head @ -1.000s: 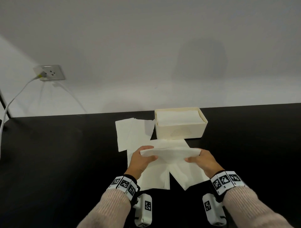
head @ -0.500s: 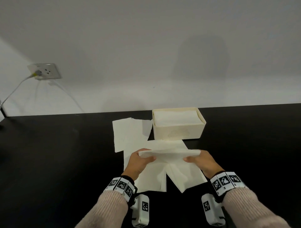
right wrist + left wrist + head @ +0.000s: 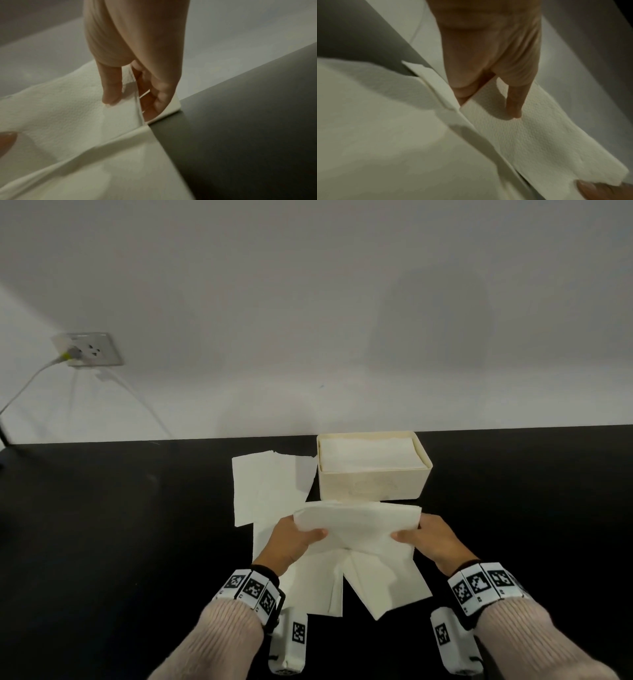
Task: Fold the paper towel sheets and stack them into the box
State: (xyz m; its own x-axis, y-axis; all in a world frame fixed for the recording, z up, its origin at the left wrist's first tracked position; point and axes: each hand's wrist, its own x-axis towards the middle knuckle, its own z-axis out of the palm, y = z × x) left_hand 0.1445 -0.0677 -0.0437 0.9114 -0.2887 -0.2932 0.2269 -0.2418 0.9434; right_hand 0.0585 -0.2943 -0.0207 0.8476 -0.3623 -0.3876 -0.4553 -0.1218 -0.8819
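A folded white paper towel sheet [image 3: 358, 525] is held just above the black table, in front of the cream box [image 3: 373, 486]. My left hand [image 3: 291, 537] pinches its left end, thumb on top [image 3: 513, 106]. My right hand [image 3: 426, 537] pinches its right end, thumb on top [image 3: 111, 93], fingers underneath. The box holds a stack of folded towels [image 3: 370, 453] up to near its rim. More loose sheets [image 3: 342, 583] lie flat under my hands.
Another flat sheet [image 3: 270, 484] lies left of the box. The black table [image 3: 120, 525] runs up to a white wall with a socket [image 3: 90, 349] and cable at far left.
Both hands keep the same pinch on the folded sheet. It has lifted slightly toward the box; the view has shifted a little.
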